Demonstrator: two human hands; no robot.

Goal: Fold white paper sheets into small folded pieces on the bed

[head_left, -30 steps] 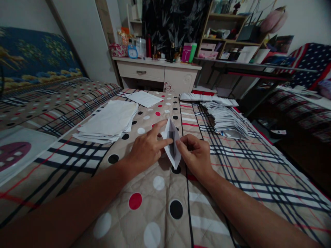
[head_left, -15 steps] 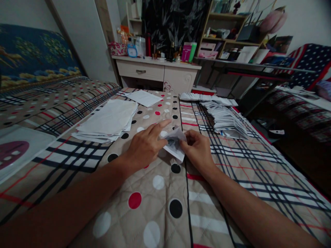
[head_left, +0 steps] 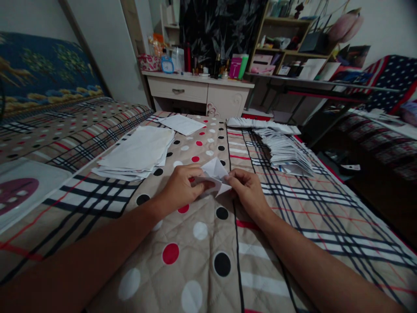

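Just above the bedspread, a small folded piece of white paper is held between both hands, its flaps standing apart. My left hand grips its left side, the thumb on the near flap and the other fingers partly hidden behind the paper. Thumb and fingertips of my right hand pinch the right edge. To the left lies a stack of white paper sheets. A row of folded paper pieces sits at the right, beyond my right hand.
Beneath everything is a patterned bedspread. A single white sheet lies near its far edge, beside a second row of folded paper. A clear plastic bag rests at the left. Past the bed stands a white dresser.
My left hand's raised index finger has come down, and the hand now grips the paper's left side. The paper's flaps have changed shape and spread. My right hand keeps its pinch.
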